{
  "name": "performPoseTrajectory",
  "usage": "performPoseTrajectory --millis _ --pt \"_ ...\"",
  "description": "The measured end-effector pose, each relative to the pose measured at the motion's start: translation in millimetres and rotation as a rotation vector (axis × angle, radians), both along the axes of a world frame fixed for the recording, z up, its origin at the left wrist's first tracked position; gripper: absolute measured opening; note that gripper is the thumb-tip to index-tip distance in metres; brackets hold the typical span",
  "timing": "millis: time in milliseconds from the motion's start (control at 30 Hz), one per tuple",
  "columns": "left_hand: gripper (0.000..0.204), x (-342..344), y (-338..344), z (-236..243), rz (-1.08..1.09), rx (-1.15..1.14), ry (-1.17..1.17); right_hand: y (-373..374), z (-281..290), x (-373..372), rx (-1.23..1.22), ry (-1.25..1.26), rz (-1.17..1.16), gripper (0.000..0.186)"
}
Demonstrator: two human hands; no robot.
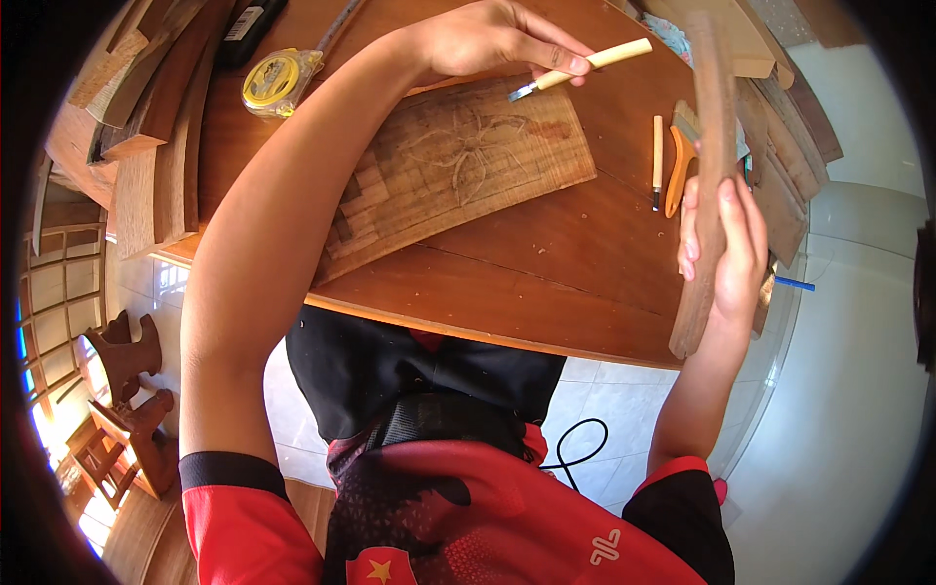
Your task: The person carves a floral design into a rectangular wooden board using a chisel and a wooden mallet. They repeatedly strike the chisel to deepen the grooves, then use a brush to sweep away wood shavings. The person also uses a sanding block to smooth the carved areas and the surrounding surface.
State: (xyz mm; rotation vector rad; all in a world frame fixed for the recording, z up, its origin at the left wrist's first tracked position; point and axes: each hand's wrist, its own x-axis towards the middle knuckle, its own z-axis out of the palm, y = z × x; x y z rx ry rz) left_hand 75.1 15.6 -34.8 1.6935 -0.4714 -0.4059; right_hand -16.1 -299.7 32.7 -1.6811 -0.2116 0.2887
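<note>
My left hand (492, 44) reaches across the table and pinches a carving chisel (616, 55) by its pale wooden handle. The chisel's short metal blade points left, above the upper edge of a brown wooden board (390, 219). A flower outline is carved into the board, which lies at a slant. On the right, my right hand (733, 249) is wrapped round a long wooden strip (715, 117), held roughly upright in the picture. Left of that strip lie a second chisel (657, 156) and a brush with an orange handle (677, 180).
A yellow tape measure (273, 80) and a black case (251, 31) sit at the table's far left. Wood pieces are stacked at the left (161, 185) and right (780, 146). The table's curved front edge (487, 337) runs before my lap. Small wood chips dot the tabletop.
</note>
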Motion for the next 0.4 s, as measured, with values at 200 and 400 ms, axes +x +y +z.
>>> performPoseTrajectory --millis 200,400 --pt "0.032 1.6 2.1 -2.7 0.000 -0.017 -0.030 0.1 -2.4 -2.8 -0.163 0.094 0.041 0.033" --pt "0.031 8.7 -0.7 -9.1 -0.025 -0.024 -0.083 -19.9 3.5 11.8 -0.006 -0.042 -0.088 0.057"
